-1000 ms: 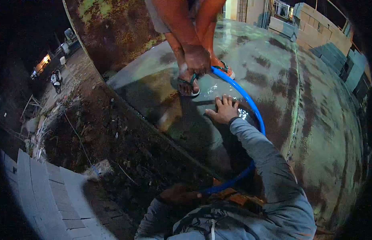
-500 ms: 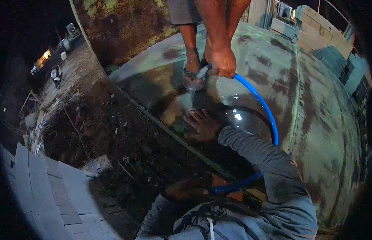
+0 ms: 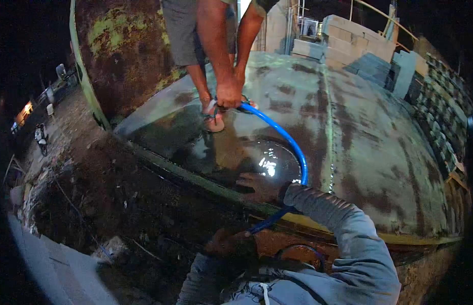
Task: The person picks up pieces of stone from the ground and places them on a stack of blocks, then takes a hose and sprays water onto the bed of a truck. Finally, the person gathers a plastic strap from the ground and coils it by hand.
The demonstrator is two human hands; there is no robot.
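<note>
"So, the right hand (image 3: 259, 187)?"

"It's spreading its fingers over wet metal (image 3: 368, 157)."

"Left hand (image 3: 224, 243)?"

"Shadowed, but apparently it's gripping the blue hose (image 3: 290, 138), which is arcing up to a co-worker's hand (image 3: 229, 94)."

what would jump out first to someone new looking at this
The bright blue hose catches the eye first, arcing near the centre from another person's hand. Next come white glints on the wet, curved surface, inside the hose's bend and just above the wearer's right hand in the picture.
</note>
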